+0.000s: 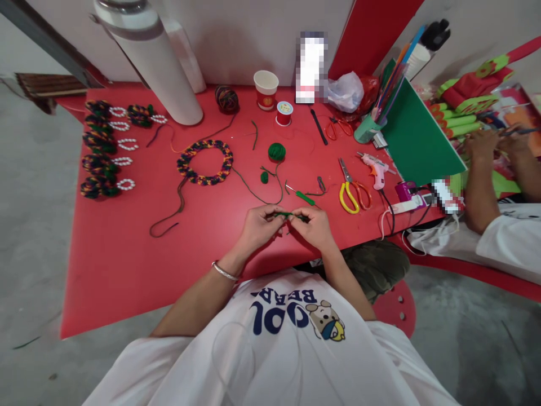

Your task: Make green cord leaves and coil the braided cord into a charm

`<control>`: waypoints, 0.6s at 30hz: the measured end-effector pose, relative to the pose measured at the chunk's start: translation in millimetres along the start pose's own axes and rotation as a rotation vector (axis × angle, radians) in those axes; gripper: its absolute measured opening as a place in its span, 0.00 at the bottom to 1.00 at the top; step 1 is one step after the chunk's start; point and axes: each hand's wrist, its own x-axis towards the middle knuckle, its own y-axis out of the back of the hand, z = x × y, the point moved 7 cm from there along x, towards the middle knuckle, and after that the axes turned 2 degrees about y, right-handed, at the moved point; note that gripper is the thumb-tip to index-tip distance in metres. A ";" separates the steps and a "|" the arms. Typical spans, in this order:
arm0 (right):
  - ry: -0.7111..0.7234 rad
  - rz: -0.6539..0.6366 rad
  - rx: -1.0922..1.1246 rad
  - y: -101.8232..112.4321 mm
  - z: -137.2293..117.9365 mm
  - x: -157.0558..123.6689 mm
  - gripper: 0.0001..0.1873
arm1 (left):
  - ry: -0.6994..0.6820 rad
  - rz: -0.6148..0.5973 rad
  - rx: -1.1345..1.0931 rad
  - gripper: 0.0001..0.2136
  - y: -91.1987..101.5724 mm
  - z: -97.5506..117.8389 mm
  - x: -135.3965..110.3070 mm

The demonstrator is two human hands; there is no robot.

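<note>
Near the table's front edge, my left hand [265,224] and my right hand [311,224] pinch a small piece of dark green yarn work [289,215] stretched between them. The fingers cover most of it. Just beyond my right hand lies a green-handled crochet hook [304,197]. A green yarn ball [276,151] and a much smaller green ball [264,177] rest farther back. To the left is a braided ring of multicoloured yarn [205,162], with loose strands trailing from it. Yellow-and-red-handled scissors [353,189] lie right of my hands.
Several yarn bundles with white bead loops [100,160] line the table's left side. A white flask [156,62], paper cup [266,89] and thread spool [284,113] stand at the back. A pink glue gun [377,169] and green divider [422,138] are right; beyond, a co-worker's hands [482,144].
</note>
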 end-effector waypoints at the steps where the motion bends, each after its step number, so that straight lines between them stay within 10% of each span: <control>1: -0.004 0.012 -0.002 0.8 0.4 -0.1 0.09 | 0.001 -0.002 0.002 0.07 0.7 -0.7 0.4; 18: -0.141 -0.056 0.161 12.3 13.0 -3.9 0.12 | 0.024 -0.035 0.057 0.11 0.2 -6.1 2.3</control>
